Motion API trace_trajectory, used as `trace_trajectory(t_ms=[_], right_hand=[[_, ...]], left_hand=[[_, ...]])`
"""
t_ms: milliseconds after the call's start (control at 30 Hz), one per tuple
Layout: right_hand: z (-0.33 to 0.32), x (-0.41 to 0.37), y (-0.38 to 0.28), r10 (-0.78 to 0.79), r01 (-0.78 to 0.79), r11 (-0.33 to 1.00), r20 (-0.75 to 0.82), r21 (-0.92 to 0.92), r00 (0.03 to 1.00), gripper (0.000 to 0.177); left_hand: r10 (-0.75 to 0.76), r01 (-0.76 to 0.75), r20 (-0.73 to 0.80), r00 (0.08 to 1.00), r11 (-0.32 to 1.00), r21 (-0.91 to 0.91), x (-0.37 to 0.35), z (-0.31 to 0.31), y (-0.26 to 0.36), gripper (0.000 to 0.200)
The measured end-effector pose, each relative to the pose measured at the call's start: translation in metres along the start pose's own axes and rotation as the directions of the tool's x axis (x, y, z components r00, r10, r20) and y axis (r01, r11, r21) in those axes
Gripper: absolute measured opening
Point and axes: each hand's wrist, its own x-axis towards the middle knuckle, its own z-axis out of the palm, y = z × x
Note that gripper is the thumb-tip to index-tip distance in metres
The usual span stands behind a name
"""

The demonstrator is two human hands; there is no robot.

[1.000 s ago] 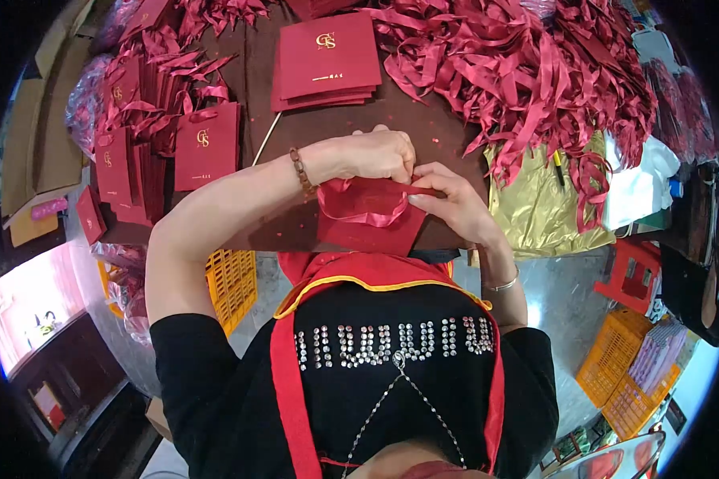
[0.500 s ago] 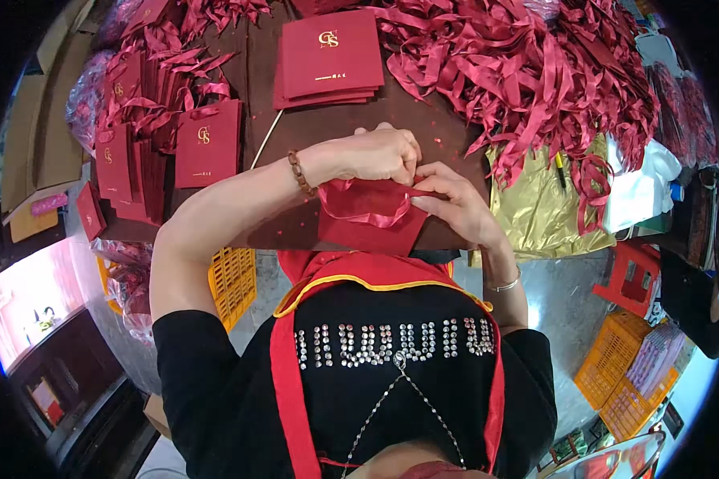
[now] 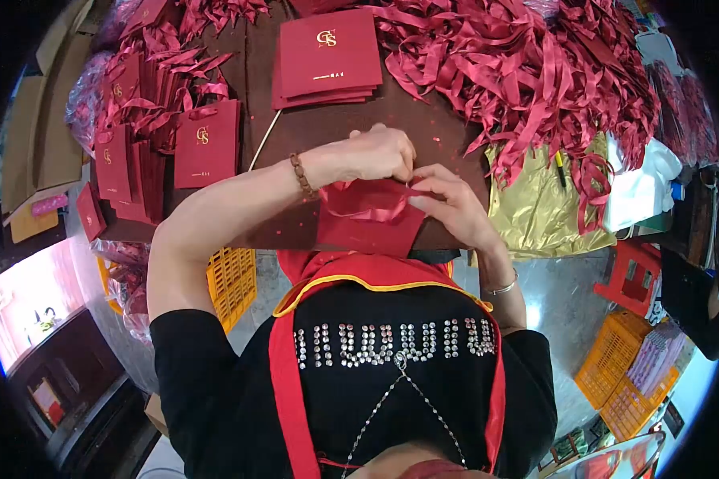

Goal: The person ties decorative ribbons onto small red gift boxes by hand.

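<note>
A small dark-red paper bag [image 3: 367,234] lies at the table's front edge, with a loop of red ribbon [image 3: 366,215] across it. My left hand [image 3: 379,153] is closed in a pinch above the bag's far right corner. Whatever sits between its fingertips is too small to make out. My right hand [image 3: 455,203] grips the bag's right upper edge between thumb and fingers, close to the left fingertips. Just beyond my hands is a stack of flat red bags [image 3: 329,64] with gold lettering.
Red bags with ribbon handles [image 3: 208,144] stand at the left. A big heap of red ribbons [image 3: 519,80] covers the right side, beside gold plastic sheeting [image 3: 543,207] with a yellow-and-black pen [image 3: 561,170]. Orange crates [image 3: 615,363] sit on the floor.
My hands shift very slightly, with the left fingertips staying close to the right ones. The bag's ribbon loop sits a little differently. Both hands keep their closed grip.
</note>
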Motion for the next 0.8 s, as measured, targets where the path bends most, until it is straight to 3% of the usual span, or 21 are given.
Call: trace_trajectory(t_ms=[67,100,200,233,267,367,433,467,533,600,633,667,733,800], right_hand=[[-0.001,-0.001,-0.004,-0.058,0.058,0.998,0.047,-0.001,0.997,0.014],[-0.002,-0.001,-0.007,-0.077,0.078,0.997,0.056,-0.012,0.995,0.013],[-0.003,0.002,-0.009,-0.077,0.08,0.996,0.069,-0.041,0.995,0.012],[-0.003,0.003,-0.008,-0.031,0.031,0.999,0.068,-0.008,0.997,0.012],[-0.003,0.003,-0.007,0.016,-0.017,1.0,0.068,0.025,0.998,0.011],[-0.004,0.005,-0.012,-0.055,0.059,0.997,0.077,-0.046,0.996,0.012],[-0.004,0.005,-0.012,-0.101,0.107,0.99,0.072,-0.091,0.992,0.012],[-0.003,0.005,-0.011,-0.142,0.148,0.983,0.068,-0.109,0.988,0.012],[-0.002,0.007,-0.008,-0.186,0.194,0.973,0.069,-0.126,0.98,0.013],[-0.005,0.007,-0.003,-0.175,0.192,0.967,0.116,-0.166,0.978,0.014],[-0.004,0.007,-0.006,-0.173,0.191,0.967,0.117,-0.167,0.978,0.014],[-0.004,0.005,-0.011,-0.118,0.131,0.978,0.085,-0.164,0.989,0.014],[-0.005,0.001,-0.012,-0.063,0.07,0.985,0.047,-0.159,0.997,0.014],[-0.01,-0.005,-0.005,0.044,-0.044,0.999,-0.024,0.012,0.999,0.013]], left_hand=[[-0.082,0.047,-0.225,0.971,0.986,-0.16,0.012,-0.005,-0.013,0.015],[-0.055,0.022,-0.264,0.963,0.992,-0.126,0.014,-0.008,-0.015,0.015],[0.029,-0.104,-0.276,0.961,0.959,-0.263,0.017,-0.015,-0.01,0.017],[0.086,-0.172,-0.215,0.973,0.892,-0.418,0.015,-0.02,-0.001,0.018],[0.145,-0.241,-0.265,0.953,0.895,-0.375,0.015,-0.026,0.003,0.018],[0.245,-0.375,-0.365,0.898,0.86,-0.345,0.016,-0.036,0.024,0.017],[0.419,-0.6,-0.493,0.763,0.743,-0.297,0.024,-0.039,0.036,0.016],[0.416,-0.6,-0.497,0.761,0.743,-0.296,0.027,-0.039,0.043,0.016],[0.563,-0.7,-0.451,0.693,0.676,-0.232,0.028,-0.035,0.062,0.017],[0.637,-0.723,-0.398,0.66,0.682,-0.109,0.028,-0.025,0.075,0.019],[0.567,-0.628,-0.319,0.759,0.768,-0.129,0.024,-0.026,0.08,0.021],[0.568,-0.629,-0.32,0.759,0.766,-0.131,0.022,-0.029,0.081,0.021],[0.338,-0.393,-0.346,0.875,0.914,-0.101,0.015,-0.039,0.075,0.026],[0.379,-0.474,-0.546,0.747,0.88,-0.039,0.012,-0.05,0.033,0.028]])
